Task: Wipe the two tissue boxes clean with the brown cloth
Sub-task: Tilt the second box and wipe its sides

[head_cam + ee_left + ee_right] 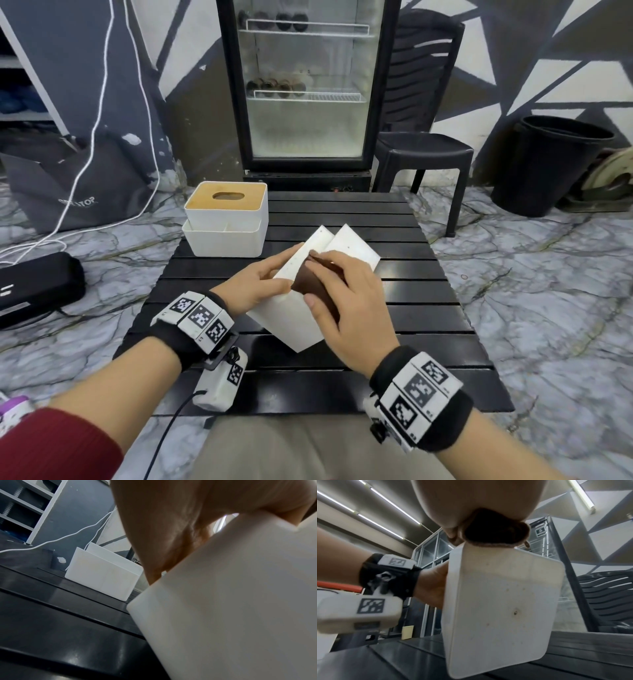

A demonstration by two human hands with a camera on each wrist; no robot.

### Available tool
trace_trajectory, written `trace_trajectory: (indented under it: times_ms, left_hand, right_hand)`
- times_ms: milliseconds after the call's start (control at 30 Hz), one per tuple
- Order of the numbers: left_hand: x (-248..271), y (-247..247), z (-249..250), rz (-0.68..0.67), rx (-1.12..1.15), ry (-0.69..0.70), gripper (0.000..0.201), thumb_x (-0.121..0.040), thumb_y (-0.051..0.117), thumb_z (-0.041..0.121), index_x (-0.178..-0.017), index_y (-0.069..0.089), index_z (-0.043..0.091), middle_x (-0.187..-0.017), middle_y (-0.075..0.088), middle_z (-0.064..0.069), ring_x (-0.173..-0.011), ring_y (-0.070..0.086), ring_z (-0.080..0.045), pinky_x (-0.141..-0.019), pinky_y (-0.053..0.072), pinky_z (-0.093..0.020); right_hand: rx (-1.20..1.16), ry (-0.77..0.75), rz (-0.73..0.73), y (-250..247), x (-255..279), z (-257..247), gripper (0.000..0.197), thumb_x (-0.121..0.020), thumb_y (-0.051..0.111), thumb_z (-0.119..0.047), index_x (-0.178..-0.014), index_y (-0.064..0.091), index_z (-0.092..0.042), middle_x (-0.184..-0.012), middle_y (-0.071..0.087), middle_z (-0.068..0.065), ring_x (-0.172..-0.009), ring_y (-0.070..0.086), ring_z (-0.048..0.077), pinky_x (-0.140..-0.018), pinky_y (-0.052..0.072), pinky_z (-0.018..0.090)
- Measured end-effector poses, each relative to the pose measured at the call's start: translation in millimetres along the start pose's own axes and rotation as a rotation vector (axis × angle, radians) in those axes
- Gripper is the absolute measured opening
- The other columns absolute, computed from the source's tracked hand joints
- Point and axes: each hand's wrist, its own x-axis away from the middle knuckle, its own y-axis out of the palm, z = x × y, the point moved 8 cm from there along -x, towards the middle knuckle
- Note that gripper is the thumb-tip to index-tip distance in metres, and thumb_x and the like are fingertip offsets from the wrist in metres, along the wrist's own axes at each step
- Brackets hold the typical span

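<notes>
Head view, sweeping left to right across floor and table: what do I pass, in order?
black case on the floor → wooden-lid tissue box → white tissue box under the brown cloth → black chair → black bin

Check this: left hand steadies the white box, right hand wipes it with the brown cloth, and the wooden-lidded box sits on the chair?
Not the chair: the head view shows the wooden-lidded box on the table. The left hand steadies the white box while the right hand wipes it with the brown cloth.
</notes>
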Motion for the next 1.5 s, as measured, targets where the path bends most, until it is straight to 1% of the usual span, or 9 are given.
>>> trace_trajectory:
  times_ms: [100,267,667,867,1067,1233,1367,1433,1500]
  left_hand:
    - [-1,-1,-2,0.008,-0.015,-0.002,0.064,-0.074,0.057,0.026,-0.131,0.042,0.052,-0.129,0.059,0.013,-0.123,0.051,-0.013,-0.103,0.039,-0.026]
    - [0,0,2,-0.019,-0.017,-0.005,0.065,-0.068,0.058,0.038,-0.128,0.042,0.057,-0.126,0.060,0.017,-0.114,0.056,-0.004,-0.089,0.042,-0.010]
    - [-2,2,-2,-0.079,-0.004,-0.050,0.068,-0.070,0.061,0.037,-0.130,0.040,0.059,-0.127,0.059,0.016,-0.111,0.058,-0.005,-0.084,0.046,-0.014]
    - [-3,0,-3,-0.064,0.022,-0.060,0.071,-0.075,0.061,0.025,-0.138,0.035,0.046,-0.129,0.057,0.019,-0.111,0.058,-0.003,-0.082,0.046,-0.013]
    - [-2,1,-2,-0.071,0.036,-0.045,0.069,-0.075,0.061,0.021,-0.134,0.037,0.049,-0.127,0.058,0.022,-0.111,0.058,0.000,-0.082,0.045,-0.011]
    - [-1,4,1,-0.081,0.037,-0.031,0.064,-0.072,0.059,0.030,-0.125,0.043,0.061,-0.126,0.058,0.023,-0.111,0.058,0.000,-0.083,0.045,-0.011]
    - [-2,4,0,-0.068,0.022,-0.028,0.066,-0.070,0.058,0.031,-0.128,0.042,0.058,-0.125,0.060,0.017,-0.111,0.058,-0.005,-0.086,0.046,-0.015]
    - [-2,4,0,-0.063,0.018,-0.026,0.069,-0.069,0.058,0.033,-0.132,0.040,0.055,-0.127,0.060,0.015,-0.113,0.057,-0.007,-0.087,0.046,-0.015]
    - [-2,3,-1,-0.057,0.020,-0.025,0.072,-0.068,0.058,0.034,-0.136,0.038,0.050,-0.127,0.060,0.013,-0.114,0.057,-0.009,-0.088,0.045,-0.015]
  right_hand:
    - [-0.036,0.010,-0.008,6,4,1,0.041,-0.089,0.046,-0.031,-0.123,0.056,-0.012,-0.127,0.054,0.004,-0.115,0.046,0.017,-0.096,0.040,0.035]
    - [-0.116,0.046,-0.039,6,-4,18,0.042,-0.088,0.045,-0.030,-0.125,0.054,-0.013,-0.127,0.053,0.003,-0.117,0.046,0.019,-0.097,0.040,0.040]
    - [-0.144,0.205,-0.024,8,-29,83,0.045,-0.087,0.044,-0.027,-0.131,0.049,-0.018,-0.131,0.048,0.000,-0.120,0.037,0.014,-0.105,0.029,0.036]
    - [-0.155,0.273,-0.040,9,-41,103,0.038,-0.091,0.049,-0.017,-0.129,0.050,-0.019,-0.127,0.048,0.001,-0.119,0.038,0.017,-0.103,0.031,0.039]
    - [-0.193,0.348,-0.139,12,-51,116,0.036,-0.093,0.045,-0.018,-0.129,0.048,-0.019,-0.122,0.052,0.003,-0.115,0.044,0.020,-0.094,0.031,0.027]
    - [-0.240,0.379,-0.147,10,-52,121,0.035,-0.093,0.046,-0.019,-0.128,0.049,-0.020,-0.117,0.056,0.003,-0.109,0.049,0.017,-0.092,0.035,0.027]
    - [-0.275,0.409,-0.149,9,-48,127,0.034,-0.093,0.045,-0.020,-0.127,0.050,-0.023,-0.114,0.056,-0.001,-0.104,0.049,0.012,-0.090,0.037,0.027]
    - [-0.288,0.427,-0.153,9,-43,131,0.033,-0.094,0.045,-0.021,-0.127,0.050,-0.025,-0.110,0.055,-0.005,-0.098,0.050,0.011,-0.082,0.042,0.026]
    - [-0.294,0.436,-0.155,9,-38,136,0.033,-0.094,0.044,-0.023,-0.126,0.050,-0.027,-0.105,0.053,-0.009,-0.086,0.052,0.008,-0.064,0.044,0.014]
